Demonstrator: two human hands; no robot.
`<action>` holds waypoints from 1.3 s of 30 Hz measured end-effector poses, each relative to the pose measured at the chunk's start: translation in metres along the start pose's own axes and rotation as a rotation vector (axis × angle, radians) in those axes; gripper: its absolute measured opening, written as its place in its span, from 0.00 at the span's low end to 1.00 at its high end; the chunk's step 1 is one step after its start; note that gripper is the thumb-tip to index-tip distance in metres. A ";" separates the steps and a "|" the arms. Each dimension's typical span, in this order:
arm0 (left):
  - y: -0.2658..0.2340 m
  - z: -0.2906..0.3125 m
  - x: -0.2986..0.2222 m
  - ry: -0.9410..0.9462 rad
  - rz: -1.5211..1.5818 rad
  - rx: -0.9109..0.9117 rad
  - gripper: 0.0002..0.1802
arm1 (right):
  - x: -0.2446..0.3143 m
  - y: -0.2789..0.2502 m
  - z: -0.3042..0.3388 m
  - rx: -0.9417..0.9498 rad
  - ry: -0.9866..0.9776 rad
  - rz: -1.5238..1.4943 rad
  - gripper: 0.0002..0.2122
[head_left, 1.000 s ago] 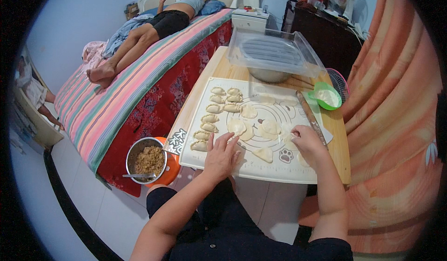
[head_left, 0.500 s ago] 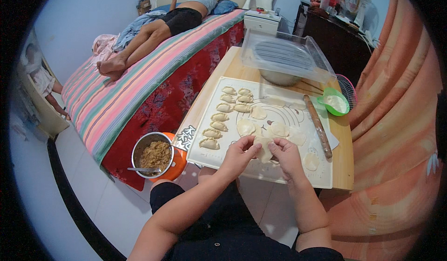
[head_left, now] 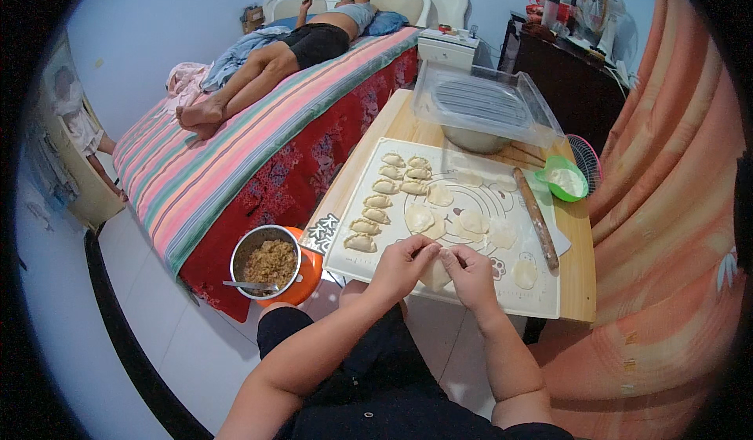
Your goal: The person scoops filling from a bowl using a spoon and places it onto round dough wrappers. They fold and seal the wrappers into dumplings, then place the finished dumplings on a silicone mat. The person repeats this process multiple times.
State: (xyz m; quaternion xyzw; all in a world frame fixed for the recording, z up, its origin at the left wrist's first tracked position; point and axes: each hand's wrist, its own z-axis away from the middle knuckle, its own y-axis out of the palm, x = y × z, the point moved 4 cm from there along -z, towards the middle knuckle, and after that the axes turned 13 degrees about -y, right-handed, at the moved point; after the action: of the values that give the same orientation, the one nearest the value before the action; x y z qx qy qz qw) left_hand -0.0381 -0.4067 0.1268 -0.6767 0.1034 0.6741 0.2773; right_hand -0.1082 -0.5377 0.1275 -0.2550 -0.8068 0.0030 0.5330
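Observation:
Over the near edge of the white printed mat, my left hand and my right hand are close together. Their fingertips pinch the upper edge of a pale dumpling wrapper, which hangs between them; whether it has filling inside is hidden. Folded dumplings stand in two columns on the mat's left side. Several flat wrappers lie loose beyond my hands, with another wrapper to the right. A wooden rolling pin rests along the mat's right side.
Left of the table, a metal bowl of brown filling with a spoon sits on an orange stool. Farther back are a green flour bowl and a clear plastic bin over a pot. A person lies on the bed.
My hands have drawn together, and their fingertips now meet at the wrapper's upper edge. The wrapper is lower and more covered by my fingers. The view has shifted slightly.

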 end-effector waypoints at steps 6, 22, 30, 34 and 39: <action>-0.005 -0.002 0.003 -0.121 0.147 0.003 0.14 | -0.013 0.000 0.003 0.003 0.221 -0.351 0.10; -0.003 0.003 0.020 -0.261 0.476 0.223 0.19 | -0.011 -0.002 0.004 -0.207 0.284 -0.551 0.15; -0.006 0.003 0.017 -0.223 0.530 0.144 0.20 | 0.001 0.003 0.005 -0.008 0.190 -0.540 0.24; -0.006 0.006 0.019 -0.277 0.661 0.212 0.24 | 0.003 0.002 0.005 -0.026 0.181 -0.550 0.25; -0.003 0.006 0.026 -0.230 0.497 0.202 0.27 | 0.001 0.007 0.008 -0.036 0.172 -0.553 0.22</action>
State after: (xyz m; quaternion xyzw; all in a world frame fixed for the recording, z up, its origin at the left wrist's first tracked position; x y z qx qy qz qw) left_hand -0.0398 -0.3951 0.1030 -0.5189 0.3004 0.7799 0.1797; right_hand -0.1127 -0.5292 0.1233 -0.0343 -0.7976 -0.1782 0.5752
